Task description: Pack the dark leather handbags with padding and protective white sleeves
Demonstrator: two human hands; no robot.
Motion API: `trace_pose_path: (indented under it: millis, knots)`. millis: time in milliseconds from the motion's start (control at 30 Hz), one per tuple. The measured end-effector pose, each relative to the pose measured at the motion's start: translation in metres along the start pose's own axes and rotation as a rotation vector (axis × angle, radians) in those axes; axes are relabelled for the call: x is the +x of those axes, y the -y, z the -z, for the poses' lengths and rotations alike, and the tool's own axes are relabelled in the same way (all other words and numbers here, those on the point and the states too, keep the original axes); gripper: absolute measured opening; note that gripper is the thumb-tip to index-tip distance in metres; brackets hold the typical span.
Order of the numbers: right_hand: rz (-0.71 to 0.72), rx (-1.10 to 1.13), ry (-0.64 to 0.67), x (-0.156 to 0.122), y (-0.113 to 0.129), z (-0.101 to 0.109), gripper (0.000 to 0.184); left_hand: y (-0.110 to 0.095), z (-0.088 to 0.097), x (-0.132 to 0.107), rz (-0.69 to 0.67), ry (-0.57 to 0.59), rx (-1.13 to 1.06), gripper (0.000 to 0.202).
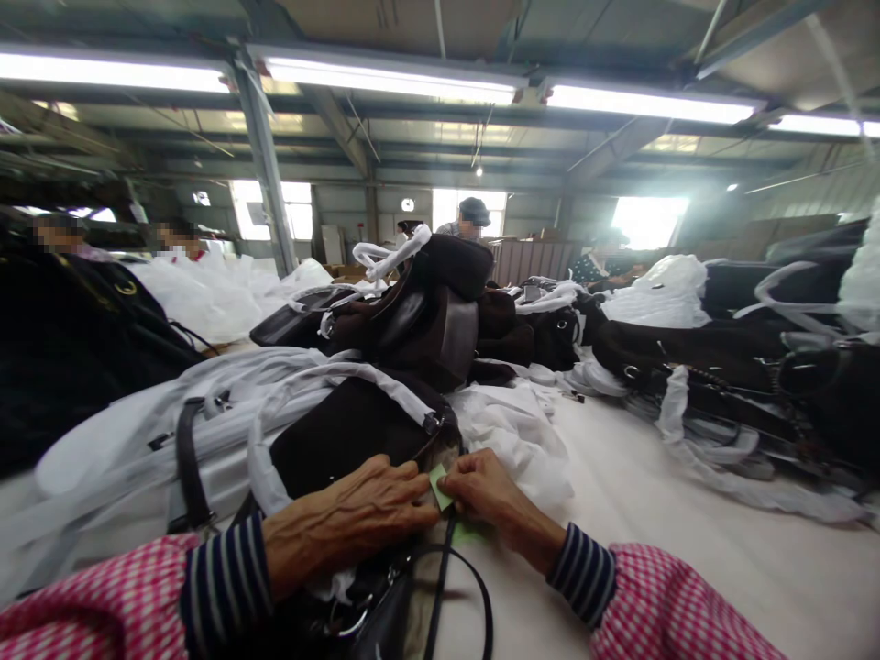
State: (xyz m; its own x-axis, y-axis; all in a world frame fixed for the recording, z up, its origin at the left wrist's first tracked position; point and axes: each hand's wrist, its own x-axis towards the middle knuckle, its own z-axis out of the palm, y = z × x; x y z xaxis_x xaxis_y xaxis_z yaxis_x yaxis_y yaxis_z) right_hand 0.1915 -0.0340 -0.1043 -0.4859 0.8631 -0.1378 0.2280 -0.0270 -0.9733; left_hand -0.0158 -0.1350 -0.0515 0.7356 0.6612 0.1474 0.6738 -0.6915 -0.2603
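A dark handbag [350, 435] lies in front of me, with one handle [344, 371] wrapped in white material. My left hand [357, 504] rests over the bag, its fingers bent together at the bag's edge and touching the green slip's left side. Between thumb and fingers, my right hand [491, 495] pinches a small light green slip [440, 486] against that edge. What lies beneath the left fingers is hidden. A thin black strap [487, 587] loops below the hands, near a metal clasp [354, 623].
Dark bags [433, 321] are piled behind, and more bags [701, 362] lie to the right. Crumpled white wrapping [515, 431] sits beside my right hand on the pale table [639, 532]. Large black bags [75, 339] stand at left. Several people [474, 215] are farther back.
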Motion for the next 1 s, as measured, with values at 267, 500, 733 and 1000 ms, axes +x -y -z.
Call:
trace_pose_path:
  millis: [267, 500, 733, 1000]
  knots:
    - [0.007, -0.073, 0.068, 0.001, 0.02, -0.005, 0.029, 0.004, -0.01, 0.0, -0.036, 0.01, 0.034, 0.042]
    - [-0.146, -0.027, 0.148, -0.005, 0.04, -0.017, 0.03, 0.001, 0.007, 0.002, 0.024, 0.023, -0.058, 0.032]
    - [-0.065, -0.088, 0.069, 0.001, 0.035, -0.022, 0.026, 0.0, 0.008, -0.001, -0.024, -0.046, 0.03, 0.027]
    - [0.018, -0.247, 0.062, 0.012, 0.033, -0.034, 0.02, 0.005, -0.004, -0.001, 0.013, -0.023, -0.047, 0.032]
